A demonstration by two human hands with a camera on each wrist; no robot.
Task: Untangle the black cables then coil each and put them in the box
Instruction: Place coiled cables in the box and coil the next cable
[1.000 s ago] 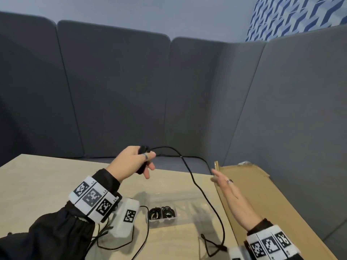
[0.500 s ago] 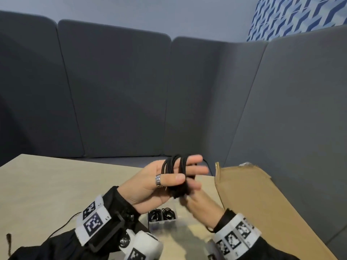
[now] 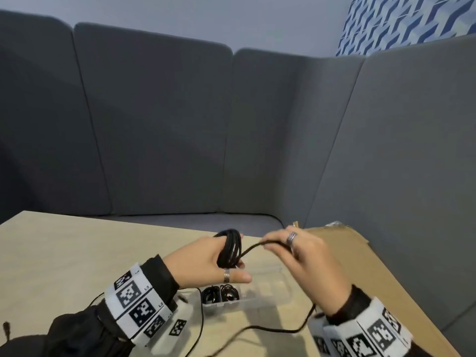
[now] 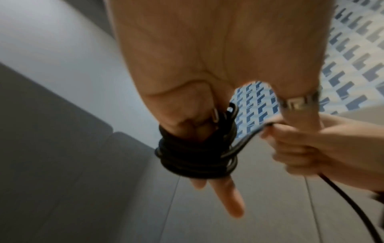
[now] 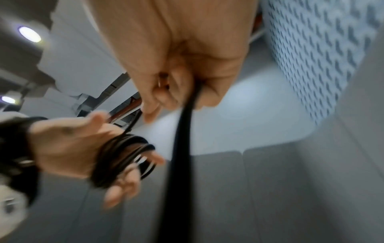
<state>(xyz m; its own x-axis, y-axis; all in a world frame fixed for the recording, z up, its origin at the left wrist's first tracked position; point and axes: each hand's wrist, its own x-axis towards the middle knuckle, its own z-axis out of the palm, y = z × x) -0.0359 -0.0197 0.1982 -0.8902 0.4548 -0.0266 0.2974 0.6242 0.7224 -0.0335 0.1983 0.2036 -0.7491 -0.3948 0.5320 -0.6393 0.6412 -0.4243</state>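
Note:
A black cable is wound in several loops as a coil [image 3: 230,249] round the straight fingers of my left hand [image 3: 203,261], which is held above the table. The coil [image 4: 195,157] sits mid-finger, with the fingertips poking past it. Just to its right, my right hand [image 3: 306,256] grips the free strand [image 3: 253,247], which stretches taut to the coil. The remaining cable [image 3: 270,329] hangs from that fist to the table. In the right wrist view the strand [image 5: 182,148] runs down out of the fist. Below the hands stands a clear plastic box [image 3: 268,292].
Two coiled black cables [image 3: 219,295] lie in the box's left compartments. A flat cardboard sheet [image 3: 360,274] covers the table's right side. Another thin black cable [image 3: 199,331] trails near my left wrist. Grey padded panels [image 3: 154,124] enclose the wooden table [image 3: 64,253].
My right hand came out from under the left hand and moved right, drawing the strand taut. The left hand turned over and lowered slightly, with the coil still round its fingers.

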